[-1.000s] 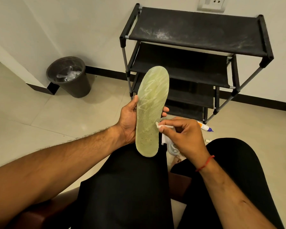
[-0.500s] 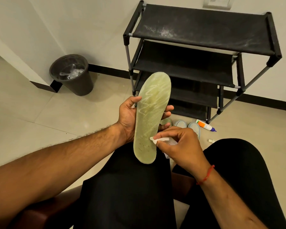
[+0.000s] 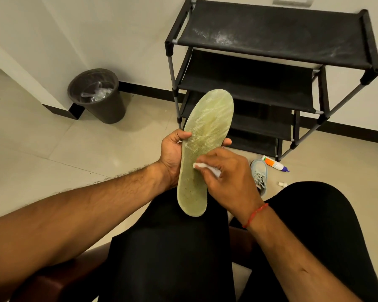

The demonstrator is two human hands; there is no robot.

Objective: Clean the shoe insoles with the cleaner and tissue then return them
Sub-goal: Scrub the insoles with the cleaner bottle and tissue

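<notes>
- The right hand (image 3: 225,179), fingers curled and pinching the tissue (image 3: 200,166), had slid from the edge onto the insole (image 3: 205,138) face, so wiping looked well under way.
- The left hand (image 3: 172,153) gripped the insole mid-length, upright over the lap.
- A shoe (image 3: 259,173) and the cleaner bottle (image 3: 273,163) lay by the rack (image 3: 271,33); nothing blocked the wipe.
</notes>
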